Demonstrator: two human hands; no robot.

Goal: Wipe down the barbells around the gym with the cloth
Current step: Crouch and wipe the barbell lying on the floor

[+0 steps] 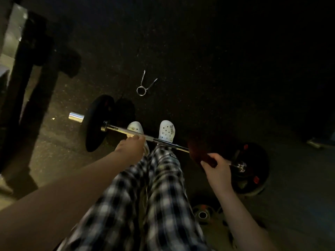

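1. Gripping the barbell (163,142), the left hand (133,144) has its fingers curled over the chrome shaft, a little inward of the left plate (98,122). The fingertips are hidden on the far side of the bar.
2. The right hand (216,168) pinches a dark red cloth (198,151) between the thumb and curled fingers. The cloth is bunched against the shaft.
3. The barbell runs from upper left to lower right across the person's front, its plates on the dark floor (217,69). The shaft crosses over the toes of two white clogs (166,131).
4. The cloth sits on the right part of the shaft, between the bare middle of the bar and the right plate (253,171), touching the right hand. It is well apart from the left hand.
5. A spring collar (145,84) lies on the floor beyond the bar, apart from it.
6. The light is dim. The cloth's far edge melts into shadow, so I cannot tell whether it wraps fully round the shaft.
7. Checked trousers (163,196) cover the legs. A loose plate (203,213) by the right forearm is partly hidden, and a dark frame (32,69) at left is blurred.
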